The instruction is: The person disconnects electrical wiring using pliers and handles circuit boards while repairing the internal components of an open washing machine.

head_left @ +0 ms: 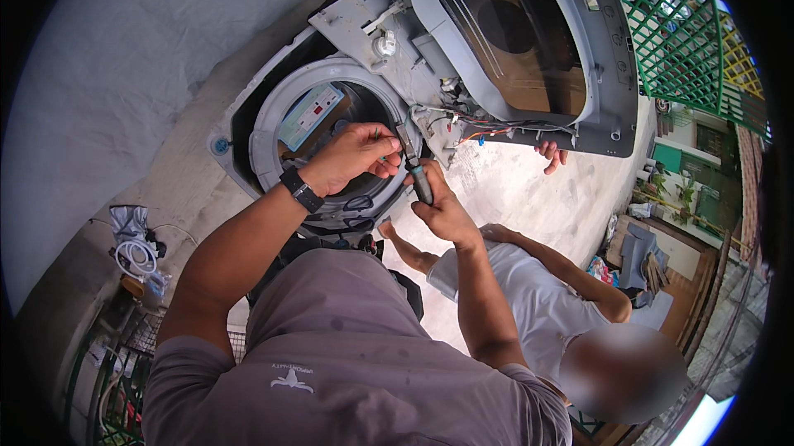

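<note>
Below me is a top-loading washing machine (263, 136), its round tub opening in view. Its grey top cover (608, 98), with a dark window lid (504, 24), is lifted off to the far right. In my right hand (447, 208) is a hand tool (421, 184) with a grey-and-teal handle and a narrow metal end; I cannot make out its exact kind. My left hand (351, 156), a black watch (300, 189) on its wrist, is closed in a pinch beside the metal end, over the tub. Whatever it pinches is too small to name.
Loose wires (496, 125) run along the cover's underside. At right crouches another person in a light shirt (538, 289), a hand (552, 155) at the cover's edge. A coiled white hose (135, 257) lies at left. Green lattice (674, 32) stands far right.
</note>
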`<state>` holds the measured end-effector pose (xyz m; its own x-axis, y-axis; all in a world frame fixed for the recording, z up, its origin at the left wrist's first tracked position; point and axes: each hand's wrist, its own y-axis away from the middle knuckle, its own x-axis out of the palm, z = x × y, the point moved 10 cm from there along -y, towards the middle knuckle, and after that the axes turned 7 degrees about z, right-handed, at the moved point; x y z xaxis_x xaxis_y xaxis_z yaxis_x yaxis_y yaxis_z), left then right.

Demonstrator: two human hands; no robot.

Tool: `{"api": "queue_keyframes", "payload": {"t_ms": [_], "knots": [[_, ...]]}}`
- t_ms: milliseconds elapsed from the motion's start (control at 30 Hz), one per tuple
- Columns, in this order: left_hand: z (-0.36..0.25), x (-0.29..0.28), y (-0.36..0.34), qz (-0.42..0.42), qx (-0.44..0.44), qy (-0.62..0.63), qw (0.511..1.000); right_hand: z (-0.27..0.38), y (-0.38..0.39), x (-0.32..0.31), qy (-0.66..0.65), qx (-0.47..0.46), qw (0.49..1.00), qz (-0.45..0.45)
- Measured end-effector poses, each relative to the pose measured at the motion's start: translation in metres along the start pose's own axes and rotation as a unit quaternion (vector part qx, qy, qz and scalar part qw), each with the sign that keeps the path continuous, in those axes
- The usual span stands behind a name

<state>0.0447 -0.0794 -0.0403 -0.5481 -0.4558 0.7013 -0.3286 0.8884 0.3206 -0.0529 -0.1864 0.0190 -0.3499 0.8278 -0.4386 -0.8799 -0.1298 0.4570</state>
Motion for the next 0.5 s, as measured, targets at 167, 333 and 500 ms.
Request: {"api": "queue_keyframes", "payload": {"t_ms": [167, 333, 500], "knots": [[0.011, 0.001, 0.001, 0.008, -0.047, 0.087, 0.995, 0.010, -0.002, -0.006, 0.034, -0.018, 0.999, -0.016], [0.021, 0.005, -0.003, 0.044, -0.067, 0.161, 0.984, 0.011, -0.001, -0.010, 0.087, -0.022, 0.996, -0.023], [0.017, 0.004, -0.003, -0.002, -0.047, 0.116, 0.992, 0.012, 0.001, -0.009, 0.032, -0.010, 0.999, -0.002]]}}
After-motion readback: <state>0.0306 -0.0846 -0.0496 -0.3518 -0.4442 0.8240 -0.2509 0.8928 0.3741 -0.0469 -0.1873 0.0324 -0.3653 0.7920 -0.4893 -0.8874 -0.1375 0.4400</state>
